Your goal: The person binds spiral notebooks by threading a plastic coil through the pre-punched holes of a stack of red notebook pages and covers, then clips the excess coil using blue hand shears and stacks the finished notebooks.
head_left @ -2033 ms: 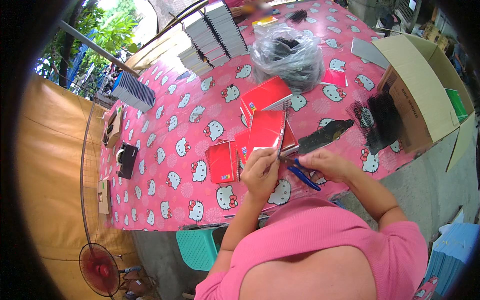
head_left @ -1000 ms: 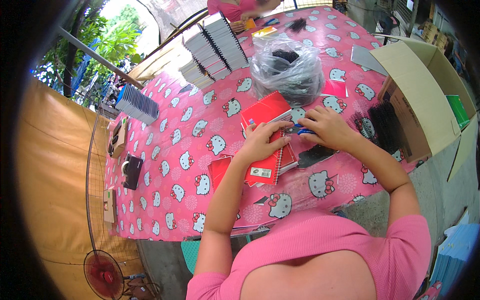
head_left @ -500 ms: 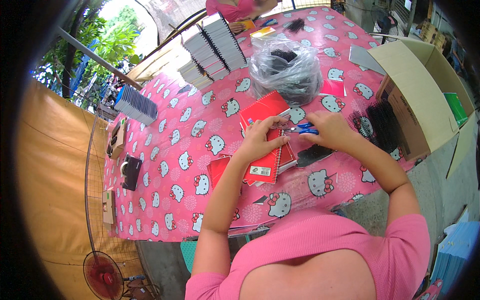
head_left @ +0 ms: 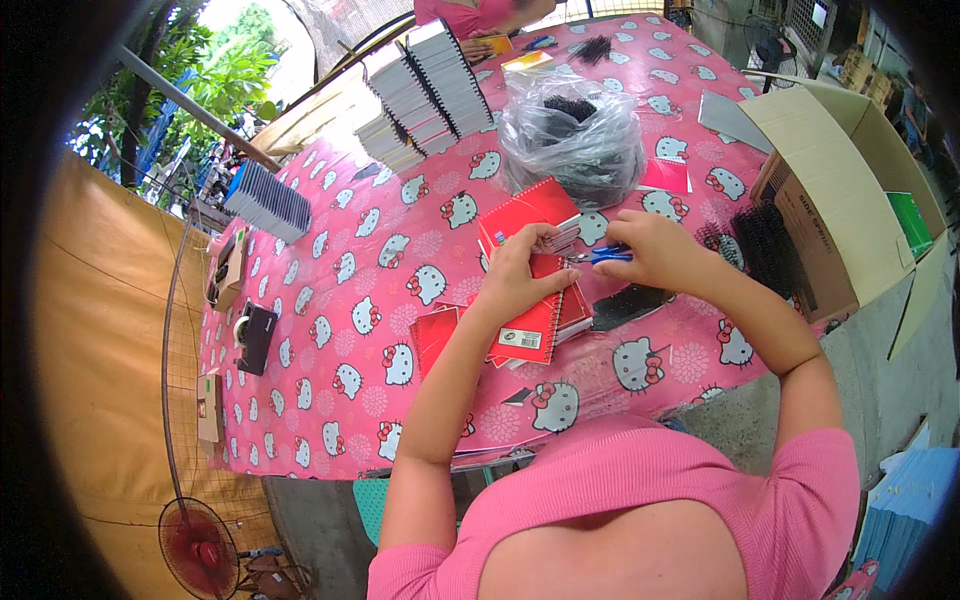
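Observation:
My left hand (head_left: 518, 278) is closed on a red spiral notebook (head_left: 528, 322), its thumb and fingers near the notebook's far end. This notebook rests on other red notebooks (head_left: 434, 338). Just beyond the fingers lies a small pile of red notebooks (head_left: 530, 210). In my right hand (head_left: 652, 250) is a pair of blue-handled pliers (head_left: 607, 254), the fingers wrapped round the handles. The jaws point left and meet the edge of the notebook by its wire coil; what exactly they grip is too small to tell.
A plastic bag of black coils (head_left: 572, 140) stands beyond my hands. More black coils (head_left: 768, 250) lie beside a cardboard box (head_left: 825, 190) at right. Tall stacks of bound books (head_left: 425, 95) are at the back left, near a tape dispenser (head_left: 257, 338). Another person's hand (head_left: 478, 50) is across the table.
The pliers' handles have come closer together as my right hand's fingers curl tighter. My left hand stays on the notebook, with its fingers slightly shifted.

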A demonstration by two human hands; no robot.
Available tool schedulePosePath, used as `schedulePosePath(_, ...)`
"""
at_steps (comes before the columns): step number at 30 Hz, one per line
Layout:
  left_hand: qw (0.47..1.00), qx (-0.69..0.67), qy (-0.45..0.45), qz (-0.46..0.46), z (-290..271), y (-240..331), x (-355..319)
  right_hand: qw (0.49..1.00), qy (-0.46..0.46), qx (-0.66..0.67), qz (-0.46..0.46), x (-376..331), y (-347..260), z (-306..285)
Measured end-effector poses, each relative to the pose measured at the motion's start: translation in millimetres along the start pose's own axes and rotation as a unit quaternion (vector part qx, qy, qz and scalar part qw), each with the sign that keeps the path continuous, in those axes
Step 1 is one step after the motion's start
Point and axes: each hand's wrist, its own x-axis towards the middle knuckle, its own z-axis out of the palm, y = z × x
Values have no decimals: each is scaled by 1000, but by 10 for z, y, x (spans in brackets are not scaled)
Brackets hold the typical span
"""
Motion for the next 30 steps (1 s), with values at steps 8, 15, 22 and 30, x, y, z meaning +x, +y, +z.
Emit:
schedulePosePath(8, 998, 25, 56, 18, -184, 156, -124, 877, -96, 418, 217, -247, 76, 377)
schedulePosePath(15, 955, -141, 254, -63, -1091, 619, -788, 979, 86, 69, 170, -1025, 303, 1088)
schedulePosePath(22, 944, 242, 216, -57, -551, -483, -2061, 987, 103, -14, 125, -1174, 224, 1283)
schedulePosePath(30, 958, 8, 265, -106, -682, -57, -1690, 969, 142, 190, 68, -521, -188, 412)
